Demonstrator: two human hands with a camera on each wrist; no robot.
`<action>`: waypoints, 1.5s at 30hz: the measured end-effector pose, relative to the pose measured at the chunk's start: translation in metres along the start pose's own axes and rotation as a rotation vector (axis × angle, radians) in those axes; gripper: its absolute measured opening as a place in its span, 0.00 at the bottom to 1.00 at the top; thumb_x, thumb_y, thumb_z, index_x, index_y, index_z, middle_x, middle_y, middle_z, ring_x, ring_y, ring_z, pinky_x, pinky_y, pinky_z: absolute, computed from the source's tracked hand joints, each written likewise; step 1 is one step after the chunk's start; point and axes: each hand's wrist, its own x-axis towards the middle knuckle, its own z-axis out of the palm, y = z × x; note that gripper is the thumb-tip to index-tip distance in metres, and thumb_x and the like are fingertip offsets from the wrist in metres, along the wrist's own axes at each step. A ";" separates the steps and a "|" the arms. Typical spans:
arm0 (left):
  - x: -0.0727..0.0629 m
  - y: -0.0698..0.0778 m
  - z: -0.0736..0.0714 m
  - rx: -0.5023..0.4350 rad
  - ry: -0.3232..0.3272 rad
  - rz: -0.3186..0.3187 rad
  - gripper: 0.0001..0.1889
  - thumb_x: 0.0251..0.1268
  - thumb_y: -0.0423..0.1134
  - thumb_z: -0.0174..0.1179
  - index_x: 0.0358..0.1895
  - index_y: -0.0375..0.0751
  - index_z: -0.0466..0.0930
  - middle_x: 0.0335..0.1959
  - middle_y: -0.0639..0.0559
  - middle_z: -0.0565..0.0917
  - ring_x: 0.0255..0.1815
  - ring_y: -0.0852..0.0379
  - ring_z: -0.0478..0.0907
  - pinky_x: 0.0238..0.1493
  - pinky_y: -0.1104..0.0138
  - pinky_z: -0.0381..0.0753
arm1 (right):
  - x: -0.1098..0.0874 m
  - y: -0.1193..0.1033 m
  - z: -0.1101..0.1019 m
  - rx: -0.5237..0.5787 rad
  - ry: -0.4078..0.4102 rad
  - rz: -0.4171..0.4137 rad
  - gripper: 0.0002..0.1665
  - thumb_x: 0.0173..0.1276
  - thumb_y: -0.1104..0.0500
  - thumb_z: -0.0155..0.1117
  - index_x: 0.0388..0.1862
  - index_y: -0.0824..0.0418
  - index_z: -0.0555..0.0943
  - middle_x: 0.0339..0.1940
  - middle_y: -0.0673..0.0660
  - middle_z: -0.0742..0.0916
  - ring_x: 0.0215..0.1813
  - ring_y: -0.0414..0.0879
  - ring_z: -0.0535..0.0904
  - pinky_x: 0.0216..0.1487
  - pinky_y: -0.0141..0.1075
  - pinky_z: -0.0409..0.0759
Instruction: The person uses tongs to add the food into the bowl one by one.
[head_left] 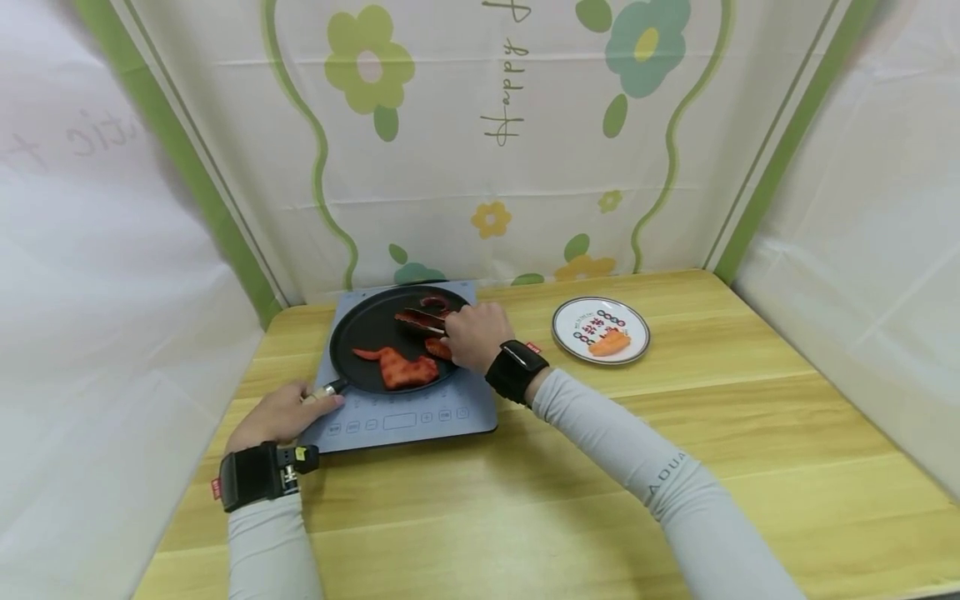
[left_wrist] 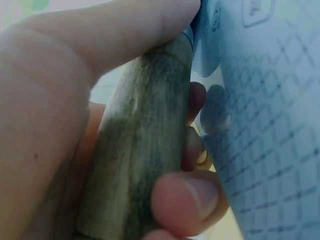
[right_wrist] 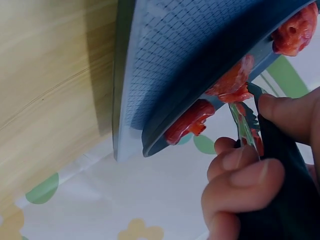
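Note:
A round black frying pan (head_left: 356, 321) sits on a flat induction cooker (head_left: 397, 422). My left hand (head_left: 279, 414) grips its wooden handle (left_wrist: 142, 130), fingers wrapped round it. Over the right side of the pan, my right hand (head_left: 480, 336) holds black tongs (head_left: 422, 320), their serrated ends low among the food. In the pan's front part lies a red-brown chicken wing (head_left: 407, 368). Another reddish piece (head_left: 438, 347) is partly covered by the right hand, and a dark red curled piece (head_left: 435, 302) lies at the back. In the right wrist view, the tongs (right_wrist: 281, 150) overlap a red piece (right_wrist: 232, 80).
To the right of the cooker, a white plate (head_left: 567, 323) with a dark rim carries an orange piece of food (head_left: 610, 342). Everything stands on a wooden table (head_left: 675, 433). A flower-printed white curtain (head_left: 442, 167) hangs behind it, with white sheets at both sides.

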 end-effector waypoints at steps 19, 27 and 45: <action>0.016 -0.020 0.003 -0.033 -0.005 0.060 0.33 0.67 0.72 0.61 0.35 0.40 0.74 0.28 0.50 0.71 0.30 0.51 0.70 0.30 0.62 0.66 | -0.025 0.008 -0.007 0.113 0.079 -0.009 0.29 0.75 0.35 0.65 0.26 0.56 0.78 0.15 0.51 0.71 0.18 0.48 0.73 0.19 0.39 0.61; 0.004 -0.003 0.000 0.003 -0.002 0.008 0.29 0.72 0.65 0.60 0.36 0.38 0.73 0.29 0.50 0.71 0.32 0.51 0.71 0.32 0.62 0.67 | -0.039 0.016 -0.007 0.092 0.123 -0.001 0.29 0.74 0.33 0.65 0.28 0.56 0.80 0.17 0.52 0.77 0.19 0.47 0.75 0.19 0.39 0.62; 0.001 0.000 0.000 0.003 -0.005 0.007 0.28 0.73 0.63 0.60 0.36 0.38 0.73 0.28 0.50 0.71 0.32 0.51 0.71 0.32 0.62 0.66 | -0.078 0.026 -0.011 0.084 0.081 0.035 0.33 0.72 0.28 0.62 0.42 0.58 0.83 0.17 0.49 0.75 0.16 0.42 0.67 0.17 0.35 0.55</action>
